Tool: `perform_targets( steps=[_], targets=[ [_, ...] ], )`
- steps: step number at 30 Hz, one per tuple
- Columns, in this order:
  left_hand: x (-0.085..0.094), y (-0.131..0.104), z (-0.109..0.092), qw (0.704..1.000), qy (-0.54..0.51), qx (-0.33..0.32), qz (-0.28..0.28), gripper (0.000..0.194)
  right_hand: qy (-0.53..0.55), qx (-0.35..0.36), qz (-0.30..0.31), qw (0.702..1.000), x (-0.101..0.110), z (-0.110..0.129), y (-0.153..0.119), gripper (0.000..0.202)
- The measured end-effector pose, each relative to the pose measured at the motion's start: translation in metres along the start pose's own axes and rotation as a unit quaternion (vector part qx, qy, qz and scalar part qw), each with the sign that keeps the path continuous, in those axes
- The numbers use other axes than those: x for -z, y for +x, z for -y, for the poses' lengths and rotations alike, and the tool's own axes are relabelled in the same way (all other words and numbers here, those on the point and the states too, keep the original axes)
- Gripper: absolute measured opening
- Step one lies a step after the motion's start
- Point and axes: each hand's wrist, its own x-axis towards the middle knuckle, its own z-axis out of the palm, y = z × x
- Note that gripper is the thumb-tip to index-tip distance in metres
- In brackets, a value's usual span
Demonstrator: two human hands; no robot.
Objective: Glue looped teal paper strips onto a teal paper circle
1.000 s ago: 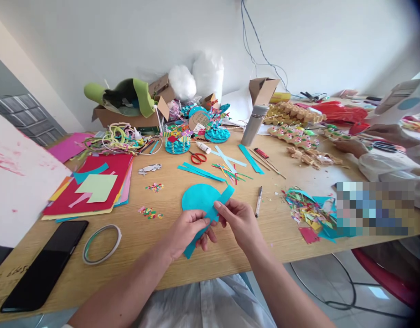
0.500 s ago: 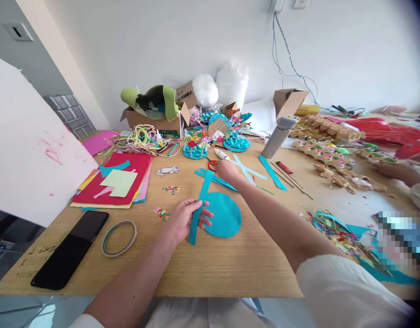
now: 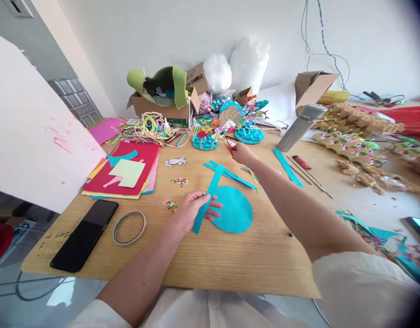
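Note:
My left hand [image 3: 198,209] is closed on a blue paper strip [image 3: 215,180], thumb on top and the other fingers spread beneath it. The strip slants over the left edge of a blue paper circle [image 3: 234,212] lying on the table. Farther forward, my right hand [image 3: 244,155] is closed around red-handled scissors [image 3: 230,147]; its fingers partly hide them. Just beyond the circle, more blue strips [image 3: 235,176] lie crossed. Thin coloured strips [image 3: 250,174] rest beside my right forearm.
A tape roll [image 3: 129,228] and black phone [image 3: 85,234] lie at left, near stacked coloured paper [image 3: 122,182]. Finished-looking blue paper crafts [image 3: 205,141] stand at the back. A grey flask [image 3: 300,130], sticks [image 3: 310,177] and egg-carton crafts [image 3: 353,148] are at right.
The view has shifted, so the table appears farther right. My right hand has drawn the scissors rightward and away from me. My left hand still holds the strip by the circle.

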Motion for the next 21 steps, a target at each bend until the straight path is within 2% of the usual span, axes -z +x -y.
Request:
perform_targets(
  steps=[3,4,5,6,7,8,10,12,14,16,18,21],
  targets=[
    [-0.002,-0.002,-0.001,1.0,0.025,-0.006,0.01,0.027,0.137,0.001,-0.002,0.991,0.019,-0.029,-0.049,0.022],
    [-0.002,-0.003,-0.002,0.999,0.031,-0.004,0.013,0.027,0.304,0.0,-0.017,0.952,0.024,-0.04,-0.071,0.016],
    [-0.003,-0.004,-0.003,0.999,0.035,0.0,0.015,0.027,0.44,0.002,-0.008,0.898,0.029,-0.05,-0.094,0.017],
    [-0.004,-0.004,-0.003,0.999,0.038,0.005,0.017,0.027,0.525,0.009,0.008,0.851,0.033,-0.06,-0.119,0.025],
    [-0.006,-0.004,-0.004,0.999,0.041,0.011,0.019,0.027,0.566,0.014,0.015,0.824,0.035,-0.069,-0.143,0.032],
    [-0.008,-0.005,-0.004,0.999,0.045,0.014,0.023,0.027,0.576,0.013,0.013,0.817,0.036,-0.077,-0.165,0.035],
    [-0.014,-0.006,-0.006,0.997,0.063,0.018,0.04,0.029,0.574,-0.012,-0.019,0.819,0.036,-0.087,-0.204,0.035],
    [-0.023,-0.007,-0.009,0.992,0.105,0.02,0.073,0.031,0.557,-0.06,-0.092,0.823,0.035,-0.092,-0.231,0.037],
    [-0.034,-0.007,-0.014,0.977,0.176,0.028,0.121,0.033,0.53,-0.093,-0.191,0.821,0.038,-0.092,-0.247,0.036],
    [-0.047,-0.004,-0.02,0.949,0.264,0.044,0.166,0.034,0.496,-0.07,-0.251,0.828,0.045,-0.086,-0.253,0.036],
    [-0.058,0.001,-0.027,0.914,0.348,0.06,0.198,0.034,0.451,0.006,-0.226,0.864,0.054,-0.077,-0.25,0.033],
    [-0.07,0.011,-0.034,0.87,0.427,0.074,0.234,0.032,0.339,0.113,-0.093,0.929,0.058,-0.059,-0.233,0.027]
  ],
)
